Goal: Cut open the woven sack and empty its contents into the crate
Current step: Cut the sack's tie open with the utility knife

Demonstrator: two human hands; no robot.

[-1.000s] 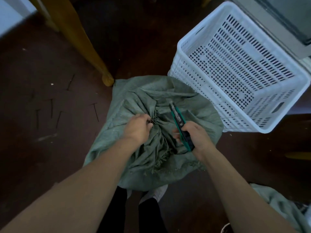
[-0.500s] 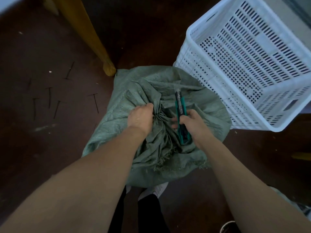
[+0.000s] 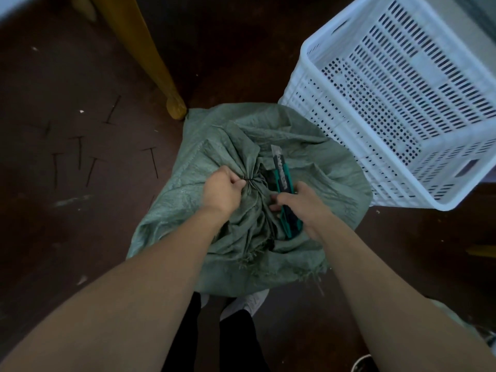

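Observation:
A full grey-green woven sack (image 3: 324, 189) stands on the floor in front of me, its mouth gathered and tied with a thin dark tie (image 3: 251, 179). My left hand (image 3: 221, 190) pinches the gathered neck right at the tie. My right hand (image 3: 304, 208) grips a green and black utility knife (image 3: 281, 175), blade out and pointing away from me, just right of the tie. The white perforated plastic crate (image 3: 335, 30) stands behind the sack on the right, with nothing visible inside.
A yellow wooden furniture leg (image 3: 161, 76) stands just left of the sack's far edge. Several black cut ties (image 3: 153, 162) lie on the dark floor at left. More grey-green cloth (image 3: 456, 320) shows at the lower right. My feet (image 3: 247, 304) are under the sack's near edge.
The knife has swung from pointing up-left to nearly straight away from me and moved closer to the tie. My left hand has kept its grip on the neck. The view has tilted slightly.

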